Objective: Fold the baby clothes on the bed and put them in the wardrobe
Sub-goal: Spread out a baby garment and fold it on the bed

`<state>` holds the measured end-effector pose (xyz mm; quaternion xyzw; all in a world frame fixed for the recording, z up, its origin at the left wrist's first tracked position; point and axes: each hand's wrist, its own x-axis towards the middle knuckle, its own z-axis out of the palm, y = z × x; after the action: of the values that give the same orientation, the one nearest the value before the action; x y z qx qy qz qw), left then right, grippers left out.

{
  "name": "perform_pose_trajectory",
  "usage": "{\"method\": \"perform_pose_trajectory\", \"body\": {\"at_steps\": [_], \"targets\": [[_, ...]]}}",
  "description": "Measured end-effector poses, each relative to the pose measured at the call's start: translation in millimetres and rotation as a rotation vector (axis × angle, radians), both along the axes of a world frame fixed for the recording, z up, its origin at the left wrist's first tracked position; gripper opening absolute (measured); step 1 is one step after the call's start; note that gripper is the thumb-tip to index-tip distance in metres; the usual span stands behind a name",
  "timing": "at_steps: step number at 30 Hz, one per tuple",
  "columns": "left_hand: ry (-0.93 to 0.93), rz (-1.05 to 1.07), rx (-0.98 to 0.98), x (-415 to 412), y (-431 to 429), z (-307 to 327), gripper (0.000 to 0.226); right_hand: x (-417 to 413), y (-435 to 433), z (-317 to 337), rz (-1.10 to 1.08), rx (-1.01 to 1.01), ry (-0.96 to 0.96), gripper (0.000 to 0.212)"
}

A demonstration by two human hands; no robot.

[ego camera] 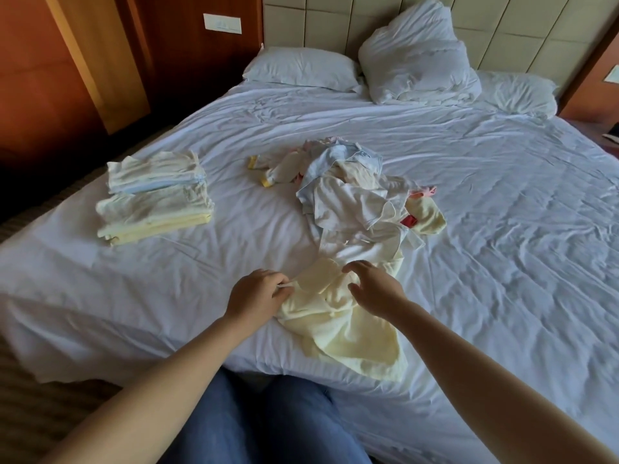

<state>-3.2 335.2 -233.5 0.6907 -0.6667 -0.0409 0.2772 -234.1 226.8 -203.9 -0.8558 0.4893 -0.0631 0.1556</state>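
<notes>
I see a rumpled white bed (pixel 502 195), pillows (pixel 301 68) at twelve o'clock; my left fingers (pixel 281 284) pinch the yellow garment (pixel 351 333), right fingers (pixel 355 266) spread loosely over it.

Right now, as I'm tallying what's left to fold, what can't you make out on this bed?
All in the head view:
Jumbled heap of unfolded baby clothes: pieces overlap, count hidden.
Two folded pastel stacks: layers too thin to count.
Crumpled pale yellow garment: type unclear; the left hand pinches its edge, and the right hand may grip it, but its curled fingers hide the contact.
Dark object, right edge: cut off by the frame.
</notes>
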Motion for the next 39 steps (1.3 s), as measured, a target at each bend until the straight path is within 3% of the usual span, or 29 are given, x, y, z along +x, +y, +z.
{"method": "perform_pose_trajectory", "body": {"at_steps": [3,7,9,12,16,25,30,32,35,37,39], "targets": [[0.007,0.016,0.052,4,0,2,0.028,1,-6,-4,0.003,0.019,0.116,0.038],[0.055,0.072,0.142,10,-4,13,0.036,-7,-11,-1,-0.056,0.020,0.136,0.023],[0.149,0.122,0.199,10,-16,27,0.038,-14,-17,12,-0.117,0.068,0.000,0.021],[0.256,0.200,0.181,11,-48,58,0.036,-26,-32,49,-0.278,0.217,-0.368,0.006],[0.284,0.220,0.064,2,-92,118,0.036,-46,-59,108,-0.317,0.203,-0.694,0.007],[0.392,-0.106,0.022,-63,-163,234,0.028,-119,-78,217,-0.305,0.164,-0.856,0.022],[0.308,-0.196,0.029,-106,-188,271,0.026,-177,-84,251,-0.322,0.046,-0.842,0.012],[0.100,-0.208,-0.015,-123,-193,278,0.034,-198,-89,257,-0.338,-0.047,-0.844,0.010],[-0.267,-0.223,-0.076,-151,-200,279,0.031,-219,-94,249,-0.334,-0.048,-0.664,0.010],[-0.193,-0.206,-0.206,-166,-206,277,0.028,-231,-100,243,-0.383,-0.101,-0.714,0.011],[-0.147,-0.229,-0.213,-177,-210,277,0.031,-242,-105,241,-0.419,-0.150,-0.749,0.010]]}}
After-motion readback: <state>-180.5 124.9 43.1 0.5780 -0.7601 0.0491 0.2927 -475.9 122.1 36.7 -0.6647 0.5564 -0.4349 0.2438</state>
